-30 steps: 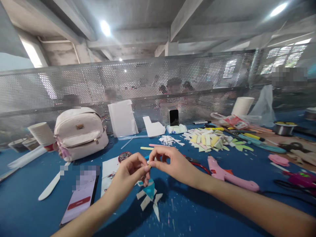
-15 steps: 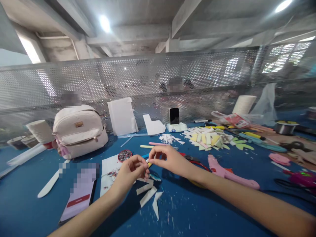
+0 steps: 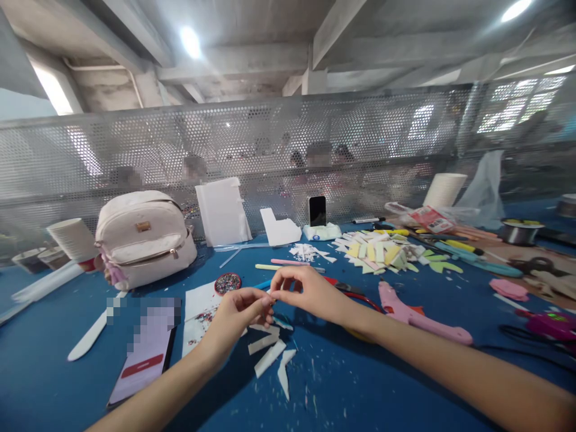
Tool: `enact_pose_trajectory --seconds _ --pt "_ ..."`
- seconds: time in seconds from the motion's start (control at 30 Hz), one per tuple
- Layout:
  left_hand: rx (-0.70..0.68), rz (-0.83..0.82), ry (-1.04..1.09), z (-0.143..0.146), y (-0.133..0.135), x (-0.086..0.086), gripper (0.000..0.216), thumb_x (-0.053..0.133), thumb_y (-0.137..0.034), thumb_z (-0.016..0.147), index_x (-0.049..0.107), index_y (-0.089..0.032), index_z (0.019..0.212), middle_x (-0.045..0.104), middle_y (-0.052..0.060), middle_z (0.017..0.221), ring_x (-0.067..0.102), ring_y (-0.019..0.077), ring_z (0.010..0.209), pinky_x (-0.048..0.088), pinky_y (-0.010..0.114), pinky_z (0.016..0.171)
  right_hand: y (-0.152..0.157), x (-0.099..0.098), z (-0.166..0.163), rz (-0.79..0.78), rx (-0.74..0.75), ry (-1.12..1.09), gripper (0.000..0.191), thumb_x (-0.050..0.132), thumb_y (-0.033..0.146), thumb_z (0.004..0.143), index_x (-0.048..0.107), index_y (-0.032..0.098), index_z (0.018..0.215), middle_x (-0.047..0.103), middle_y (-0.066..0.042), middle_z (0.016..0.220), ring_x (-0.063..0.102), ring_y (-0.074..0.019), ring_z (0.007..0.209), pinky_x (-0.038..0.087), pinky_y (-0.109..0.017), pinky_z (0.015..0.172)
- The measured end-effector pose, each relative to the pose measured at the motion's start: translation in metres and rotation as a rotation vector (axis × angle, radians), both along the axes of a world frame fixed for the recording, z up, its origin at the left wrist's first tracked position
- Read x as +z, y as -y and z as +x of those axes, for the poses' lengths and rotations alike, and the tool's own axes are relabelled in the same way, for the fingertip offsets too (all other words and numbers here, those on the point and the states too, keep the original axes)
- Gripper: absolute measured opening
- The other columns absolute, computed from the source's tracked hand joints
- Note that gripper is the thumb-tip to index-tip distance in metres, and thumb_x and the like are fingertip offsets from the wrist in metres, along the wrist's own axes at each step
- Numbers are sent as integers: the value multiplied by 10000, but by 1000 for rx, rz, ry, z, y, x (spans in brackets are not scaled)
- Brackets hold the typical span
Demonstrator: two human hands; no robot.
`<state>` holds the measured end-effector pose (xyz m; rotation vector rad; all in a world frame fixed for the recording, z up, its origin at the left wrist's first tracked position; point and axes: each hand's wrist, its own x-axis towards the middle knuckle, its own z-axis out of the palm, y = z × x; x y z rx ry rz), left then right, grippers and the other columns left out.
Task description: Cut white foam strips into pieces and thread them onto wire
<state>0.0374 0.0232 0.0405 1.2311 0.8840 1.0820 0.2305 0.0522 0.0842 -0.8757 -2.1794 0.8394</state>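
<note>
My left hand (image 3: 245, 312) and my right hand (image 3: 299, 288) meet fingertip to fingertip above the blue table. Both are closed in a pinch; whatever sits between the fingertips is too small and hidden to name. Below them lie several cream paper strips (image 3: 270, 358) and a torn white scrap (image 3: 285, 373). Beside my left hand is white paper (image 3: 191, 309) scattered with small dark and red bits, with a round red-rimmed dish (image 3: 228, 283) of similar bits at its top. Partly hidden behind my right hand are red-handled pliers (image 3: 355, 294).
A pink glue gun (image 3: 420, 321) lies right of my right forearm. On the left are a phone (image 3: 144, 354), a white knife-shaped stick (image 3: 92, 336) and a pale backpack (image 3: 144, 240). Piled paper pieces (image 3: 382, 251) and a wire spool (image 3: 521, 233) lie farther back, before a perforated metal screen (image 3: 261, 138).
My left fingers have closed in slightly against the right fingertips, and the small yellowish bit seen between them earlier is now hidden. Both arms stay nearly in place.
</note>
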Motion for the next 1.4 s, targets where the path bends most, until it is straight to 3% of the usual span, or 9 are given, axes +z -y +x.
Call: enact_pose_trajectory --seconds 0.5,0.7,0.93,1.03,1.13,1.23,1.4 --pt "11 3 -6 -1 -5 -8 387 845 -505 695 722 -141 746 694 17 659 645 128 580 537 243 612 -2 -2 1 7 26 51 67 640 197 894 683 174 848 693 -5 819 605 -137 726 451 -237 652" --pt "14 8 -6 -2 -5 -10 391 843 -508 694 712 -142 737 694 19 645 640 131 575 536 251 619 -6 2 7 24 73 168 85 627 231 920 689 182 952 726 -36 957 645 -170 838 467 -254 714" --pt "17 6 -10 -1 -5 -6 417 848 -528 670 701 -142 723 692 22 627 629 135 554 524 255 598 -7 22 23 80 162 400 223 620 48 849 747 213 929 733 -28 929 645 -181 843 436 -271 710" --pt "19 -6 -10 -1 -5 -3 450 860 -551 634 695 -139 708 688 21 616 629 138 555 522 257 598 -5 24 24 221 331 488 224 679 51 851 772 252 882 713 -6 958 630 -173 911 431 -275 773" --pt "26 -21 -10 -1 -5 0 467 870 -559 609 687 -140 699 681 14 610 628 136 561 521 255 605 -4 16 21 511 468 579 149 712 127 882 774 259 856 693 -9 979 615 -168 899 415 -273 717" --pt "30 -27 -13 -2 -6 0 471 872 -563 603 681 -141 690 678 13 602 623 134 558 519 254 605 -2 4 13 801 453 653 198 643 174 945 750 224 787 680 -25 881 589 -173 801 377 -295 631" --pt "33 -15 -19 -3 -6 -1 458 863 -555 624 690 -138 699 675 14 597 617 134 563 515 253 611 4 -7 4 955 423 710 339 483 171 1027 709 178 774 678 -64 835 574 -194 773 369 -323 621"
